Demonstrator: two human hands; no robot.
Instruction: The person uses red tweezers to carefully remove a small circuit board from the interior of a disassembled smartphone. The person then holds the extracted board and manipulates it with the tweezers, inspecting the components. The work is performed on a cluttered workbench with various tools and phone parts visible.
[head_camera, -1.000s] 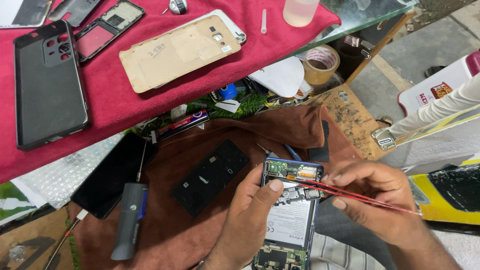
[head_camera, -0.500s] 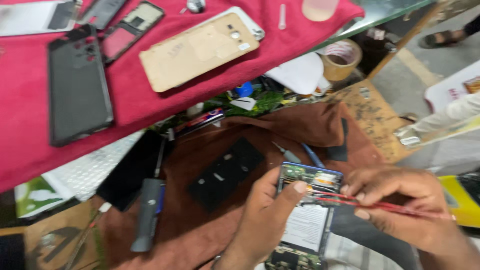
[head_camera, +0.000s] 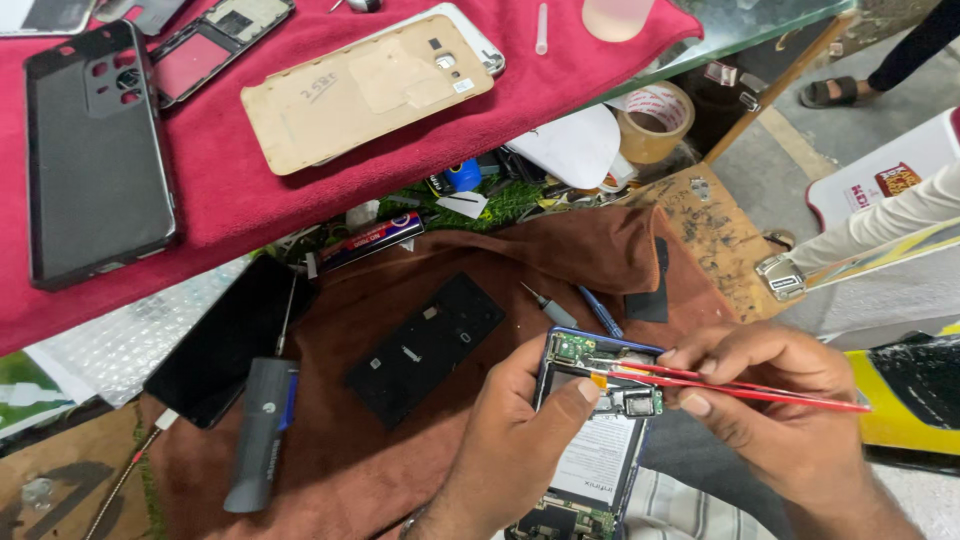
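Over the brown cloth, my left hand grips the opened phone while my right hand pinches red tweezers at its top board.

One slip, I judge, could tear the orange connector or scratch the board.

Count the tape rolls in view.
1: a brown tape roll at the bench's right edge, beside white paper, under the red cloth. Others may hide in the clutter.
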